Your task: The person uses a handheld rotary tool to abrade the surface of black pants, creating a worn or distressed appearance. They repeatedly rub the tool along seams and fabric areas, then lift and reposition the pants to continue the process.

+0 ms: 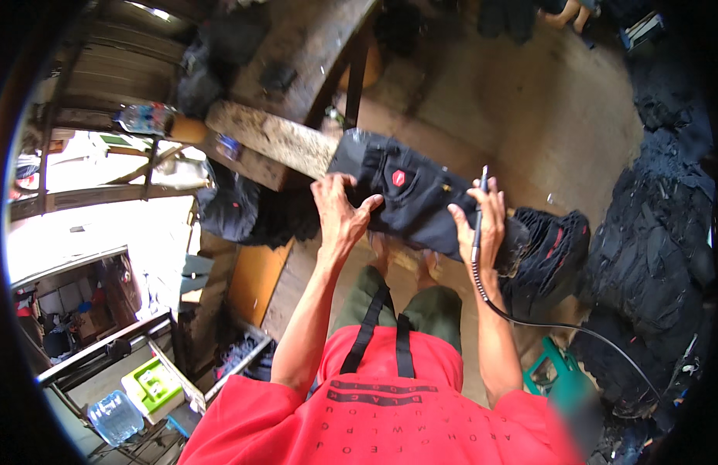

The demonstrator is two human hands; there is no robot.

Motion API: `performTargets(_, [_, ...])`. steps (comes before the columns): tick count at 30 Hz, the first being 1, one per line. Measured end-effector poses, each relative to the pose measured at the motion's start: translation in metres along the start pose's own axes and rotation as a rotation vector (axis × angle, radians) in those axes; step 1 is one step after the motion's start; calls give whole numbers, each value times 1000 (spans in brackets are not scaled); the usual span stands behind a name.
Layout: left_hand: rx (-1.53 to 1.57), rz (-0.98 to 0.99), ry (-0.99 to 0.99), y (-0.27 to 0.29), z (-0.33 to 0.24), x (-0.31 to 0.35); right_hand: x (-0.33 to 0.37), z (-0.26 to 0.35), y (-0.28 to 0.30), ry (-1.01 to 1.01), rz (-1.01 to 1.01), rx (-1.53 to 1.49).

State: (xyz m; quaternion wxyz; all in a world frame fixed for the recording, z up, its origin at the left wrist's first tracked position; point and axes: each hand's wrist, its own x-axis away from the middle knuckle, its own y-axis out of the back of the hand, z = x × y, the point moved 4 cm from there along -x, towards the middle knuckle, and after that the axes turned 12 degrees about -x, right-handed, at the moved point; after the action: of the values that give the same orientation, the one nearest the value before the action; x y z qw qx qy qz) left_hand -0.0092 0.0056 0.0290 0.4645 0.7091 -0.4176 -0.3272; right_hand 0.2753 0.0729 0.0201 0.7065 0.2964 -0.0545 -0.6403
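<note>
A pair of black denim trousers [409, 194] with a small red patch lies over a rough wooden beam [270, 139] in front of me. My left hand [340, 213] presses flat on the trousers' left part, fingers spread. My right hand [479, 225] rests on the right part of the cloth and grips a thin pen-shaped rotary tool [478, 213], tip pointing up. A black flexible cable [545, 322] runs from the tool down to the right.
A stack of folded black trousers [553, 256] sits to the right, with a big heap of dark garments [653, 256] beyond it. A wooden workbench [312, 54] stands ahead. A green stool [549, 368] is at my right; water bottles [115, 415] lie lower left.
</note>
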Motion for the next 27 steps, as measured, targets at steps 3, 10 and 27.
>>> performTargets(3, [111,272,72,-7,17,-22,2,-6,-13,-119,-42,-48])
performTargets(10, [1530,871,408,-13,61,-69,-20,31,-49,-107,-107,8])
performTargets(27, [1445,1176,72,-161,-11,-49,-30,18,-87,-87,-171,214])
